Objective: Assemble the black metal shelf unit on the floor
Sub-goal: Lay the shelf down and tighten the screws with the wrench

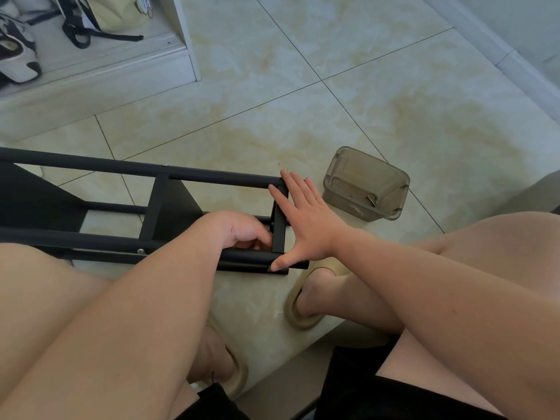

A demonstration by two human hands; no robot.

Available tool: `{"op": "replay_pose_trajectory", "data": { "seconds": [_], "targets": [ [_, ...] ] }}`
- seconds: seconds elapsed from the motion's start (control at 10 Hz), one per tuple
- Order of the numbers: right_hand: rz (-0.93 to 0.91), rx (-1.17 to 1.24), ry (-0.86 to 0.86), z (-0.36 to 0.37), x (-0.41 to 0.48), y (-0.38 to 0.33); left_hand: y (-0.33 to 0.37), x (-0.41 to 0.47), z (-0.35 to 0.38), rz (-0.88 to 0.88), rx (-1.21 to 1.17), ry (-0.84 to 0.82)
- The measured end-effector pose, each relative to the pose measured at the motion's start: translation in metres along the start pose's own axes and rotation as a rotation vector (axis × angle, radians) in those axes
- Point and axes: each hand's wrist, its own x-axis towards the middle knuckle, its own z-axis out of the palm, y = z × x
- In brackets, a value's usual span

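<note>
Head view gives us the black shelf unit lying on its side on the tiled floor, right in front of our knees, its long round tubes running away to the left. Our right hand is spread flat against the open end of the frame, fingers straight and thumb down by the lower tube, pressing but gripping nothing. Our left hand reaches inside the frame beside the short end bar with its fingers curled; we cannot tell whether it pinches a small fastener or holds the bar itself, because the fingertips are hidden. We judge the frame to be stiff and fairly light for its size, with smooth painted tubes that could slide on the glossy tile, so it needs bracing at the end, as the flat palm does. The tubes near a joint look like the best places to take hold, not the thin flat panels, which could flex or have sharp edges. Just beyond the right hand, near the frame but apart from it, stands a tinted clear plastic box without a lid; inside we make out one small metal piece, probably a screw, and little else.
</note>
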Motion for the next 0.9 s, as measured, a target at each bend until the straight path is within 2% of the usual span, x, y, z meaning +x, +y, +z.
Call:
{"op": "replay_pose_trajectory", "data": {
  "seconds": [0.2,0.5,0.8,0.9],
  "targets": [
    [0.002,0.003,-0.008,-0.0008,0.0008,0.0000,-0.0030,0.0008,-0.0019,0.004,-0.175,-0.062],
    [0.003,0.008,-0.005,-0.0010,0.0000,-0.0005,-0.0038,0.0046,-0.0023,0.048,-0.070,-0.027],
    [0.003,0.005,-0.006,-0.0011,0.0009,0.0004,-0.0044,0.0039,-0.0053,0.013,-0.204,-0.067],
    [0.005,0.002,-0.005,-0.0004,0.0012,0.0006,-0.0052,0.0062,-0.0054,-0.009,-0.143,-0.025]
  ]
}}
